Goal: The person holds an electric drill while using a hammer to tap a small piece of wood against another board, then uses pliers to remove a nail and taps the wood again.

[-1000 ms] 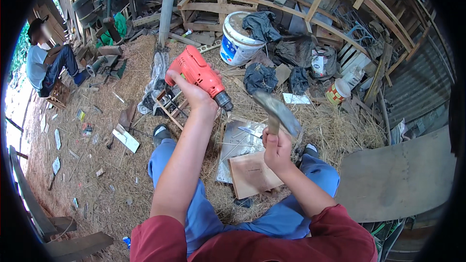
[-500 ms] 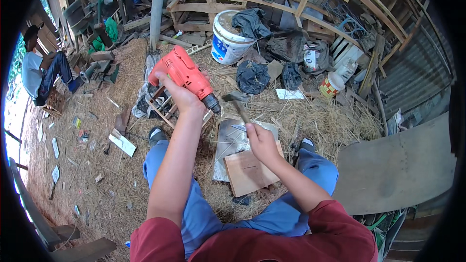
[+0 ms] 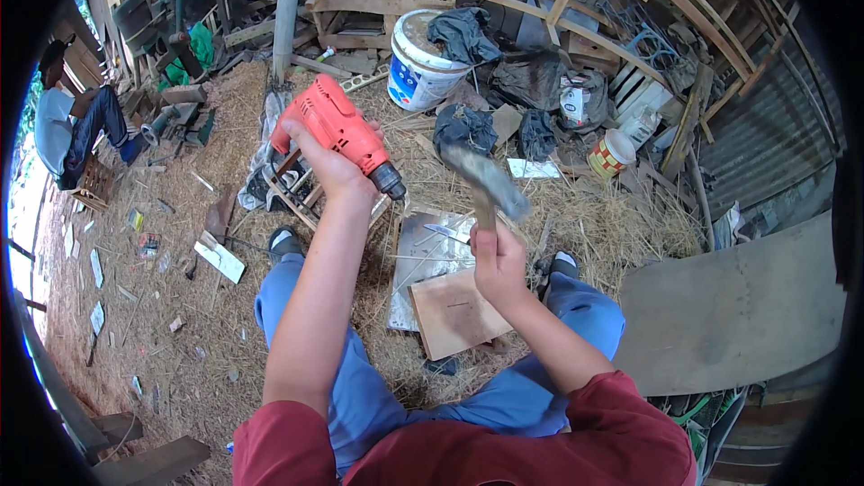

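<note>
My left hand [image 3: 331, 167] is wrapped round a red power drill [image 3: 329, 121], its black chuck pointing down toward the right. In my right hand [image 3: 500, 263] is a hammer [image 3: 490, 182], gripped by its handle with the blurred head up. Below both hands, a flat wooden board [image 3: 455, 317] with a small dark mark lies partly over a shiny metal sheet [image 3: 405, 272]. A small knife-like blade [image 3: 446, 233] and thin sticks rest on the sheet. Neither tool touches the board.
A person [image 3: 65, 126] sits at the far left. Ahead stand a white-and-blue bucket [image 3: 418, 81], black plastic bags [image 3: 465, 129] and a small patterned bucket [image 3: 611, 153]. A wooden frame [image 3: 301, 187] is behind the drill. A large flat panel [image 3: 733, 306] lies at the right; straw and scraps litter the ground.
My right hand has risen slightly and turned the hammer, so its head now swings up toward the right. The drill stays in my left hand, shifted slightly up and left.
</note>
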Available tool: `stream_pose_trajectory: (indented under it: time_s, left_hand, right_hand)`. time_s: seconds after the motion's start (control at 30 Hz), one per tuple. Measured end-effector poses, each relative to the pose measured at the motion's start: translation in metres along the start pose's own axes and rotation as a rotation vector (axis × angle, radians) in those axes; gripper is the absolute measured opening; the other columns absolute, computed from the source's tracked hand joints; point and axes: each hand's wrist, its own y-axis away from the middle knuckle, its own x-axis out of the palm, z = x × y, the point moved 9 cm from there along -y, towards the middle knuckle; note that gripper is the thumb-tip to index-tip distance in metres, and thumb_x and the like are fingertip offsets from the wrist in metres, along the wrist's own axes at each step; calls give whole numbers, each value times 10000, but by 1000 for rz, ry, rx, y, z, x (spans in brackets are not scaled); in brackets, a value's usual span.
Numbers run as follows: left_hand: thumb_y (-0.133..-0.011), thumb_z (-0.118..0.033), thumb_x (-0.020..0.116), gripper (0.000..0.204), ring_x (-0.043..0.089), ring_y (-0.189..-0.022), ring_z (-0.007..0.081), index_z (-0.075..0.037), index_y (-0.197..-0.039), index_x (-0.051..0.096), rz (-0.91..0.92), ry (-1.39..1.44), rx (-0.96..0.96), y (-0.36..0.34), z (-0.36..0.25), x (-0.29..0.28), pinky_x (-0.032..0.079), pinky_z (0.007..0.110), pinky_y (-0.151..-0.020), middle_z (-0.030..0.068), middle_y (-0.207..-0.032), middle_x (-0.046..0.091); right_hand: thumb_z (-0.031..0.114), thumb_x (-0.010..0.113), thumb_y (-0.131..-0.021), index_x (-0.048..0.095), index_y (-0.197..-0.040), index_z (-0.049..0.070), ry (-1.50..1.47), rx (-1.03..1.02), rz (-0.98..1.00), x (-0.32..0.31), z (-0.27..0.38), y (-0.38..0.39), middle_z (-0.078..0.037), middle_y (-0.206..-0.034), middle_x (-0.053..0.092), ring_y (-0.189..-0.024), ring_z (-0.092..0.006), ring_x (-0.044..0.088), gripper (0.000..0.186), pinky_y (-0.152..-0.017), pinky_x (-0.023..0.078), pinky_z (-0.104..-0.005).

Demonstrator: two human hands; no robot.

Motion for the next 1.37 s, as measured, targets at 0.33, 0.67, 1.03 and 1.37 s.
stream_pose_trajectory:
  time_s: [0.33, 0.67, 1.03, 1.37]
  left_hand:
    - [-966, -883, 294, 925, 689, -710, 274, -63, -1257, 608, -23, -1, 12, 2, -5, 1, 607, 403, -625, 131, -934, 694]
    - [-957, -888, 327, 913, 673, -732, 272, -84, -1291, 600, 3, 0, -12, 1, -3, -1, 600, 420, -653, 115, -971, 675]
    - [-965, -876, 335, 891, 689, -735, 265, -84, -1276, 600, 6, -73, 17, 3, -3, -2, 611, 405, -648, 126, -992, 694]
    - [-978, -845, 373, 839, 688, -726, 291, -98, -1280, 607, -16, -53, 46, 2, -4, -1, 612, 427, -626, 124, -954, 693]
  right_hand:
    - [321, 517, -1129, 614, -915, -9, -22, 6, 16, -3, 6, 0, -86, -667, 543, -631, -173, 531, 405, -609, 448, -372]
    - [315, 576, -1100, 663, -1028, -8, -12, 51, 9, -3, -2, -6, -73, -668, 564, -601, -152, 548, 342, -562, 433, -338]
    - [388, 568, -1101, 654, -942, -18, -16, -75, 31, 2, 17, 2, -174, -639, 599, -576, -288, 613, 445, -575, 464, -415]
    - [432, 516, -1125, 571, -870, 32, -11, -94, 6, -4, 12, 0, -16, -734, 548, -676, -116, 513, 477, -619, 414, -309]
